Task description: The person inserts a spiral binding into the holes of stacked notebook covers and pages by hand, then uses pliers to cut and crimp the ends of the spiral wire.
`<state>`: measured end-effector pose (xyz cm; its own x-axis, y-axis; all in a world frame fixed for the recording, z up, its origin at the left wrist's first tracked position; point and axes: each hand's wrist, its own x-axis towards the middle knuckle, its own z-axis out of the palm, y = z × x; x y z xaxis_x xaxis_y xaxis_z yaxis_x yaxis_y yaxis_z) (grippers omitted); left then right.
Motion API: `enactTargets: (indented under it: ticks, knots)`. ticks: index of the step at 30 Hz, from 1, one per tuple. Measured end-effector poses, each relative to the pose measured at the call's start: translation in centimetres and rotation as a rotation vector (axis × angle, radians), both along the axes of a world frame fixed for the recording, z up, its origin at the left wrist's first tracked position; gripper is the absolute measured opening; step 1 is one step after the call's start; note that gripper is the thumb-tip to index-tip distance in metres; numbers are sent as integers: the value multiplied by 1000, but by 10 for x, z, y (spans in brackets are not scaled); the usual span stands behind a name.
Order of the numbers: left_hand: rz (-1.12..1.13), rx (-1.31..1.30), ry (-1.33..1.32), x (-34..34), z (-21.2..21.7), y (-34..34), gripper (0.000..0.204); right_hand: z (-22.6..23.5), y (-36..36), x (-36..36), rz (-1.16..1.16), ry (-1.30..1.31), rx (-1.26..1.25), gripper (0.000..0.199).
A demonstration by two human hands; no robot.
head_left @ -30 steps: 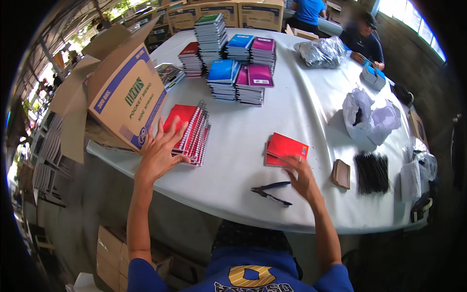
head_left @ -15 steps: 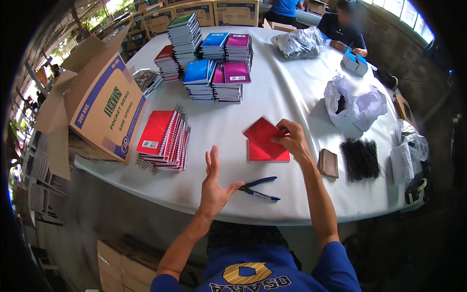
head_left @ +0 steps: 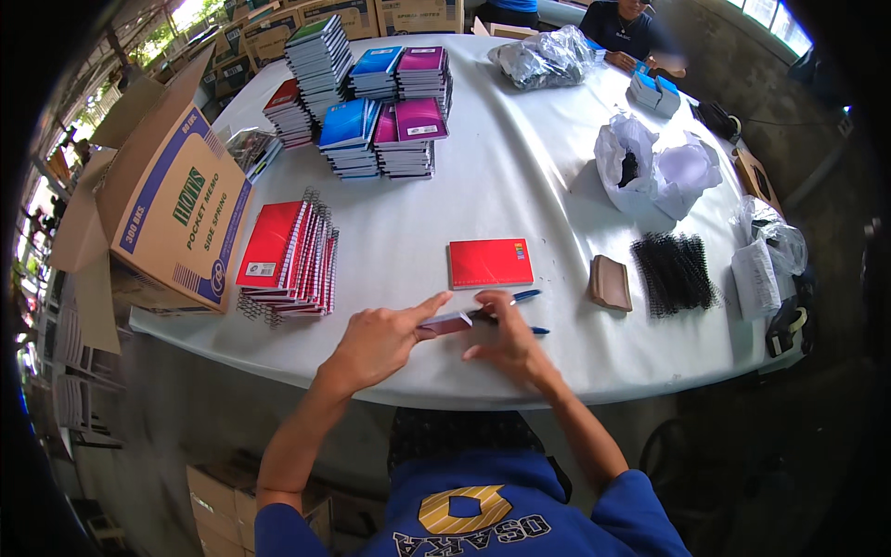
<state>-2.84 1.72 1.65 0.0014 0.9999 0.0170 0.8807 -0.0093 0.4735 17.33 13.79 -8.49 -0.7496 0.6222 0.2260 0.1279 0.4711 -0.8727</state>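
Observation:
Near the table's front edge my left hand [head_left: 376, 345] grips a small notebook [head_left: 447, 324] between thumb and fingers. It is tilted so that mostly its pale page edge shows. Just right of it, my right hand [head_left: 513, 342] is slightly blurred, thumb and fingers apart, with nothing seen in it. Pliers with blue handles [head_left: 538, 330] lie under my right hand and are partly hidden by it. Beyond both hands a red notebook [head_left: 490, 264] lies flat, a row of holes along its near edge. To the left stands a stack of red notebooks [head_left: 271, 249] with spiral wires sticking out.
An open carton [head_left: 176, 209] stands at the left. Stacks of blue notebooks [head_left: 351, 125] and purple notebooks [head_left: 420, 121] fill the far left. On the right lie brown pieces [head_left: 610, 283], black spiral wires [head_left: 675, 276] and plastic bags [head_left: 654, 172]. A person [head_left: 624, 37] sits at the far right.
My right hand has brought the upper red notebook down toward me, and my left hand now holds it. The right hand has let go over the pliers. The whole view has shifted slightly.

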Motion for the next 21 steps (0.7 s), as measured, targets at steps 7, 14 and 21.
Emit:
enactTargets:
  ticks: [7, 14, 21]
  knots:
    - [-69, -2, 193, 21, -32, 7, 60, -13, -42, -10, 91, 135, -67, 90]
    - [-47, -111, 242, 15, -27, 9, 55, 31, 12, 19, -199, 191, 220, 69]
    - [-168, -7, 248, 25, -30, 17, 49, 18, 192, 159, -1091, -850, 806, 20]
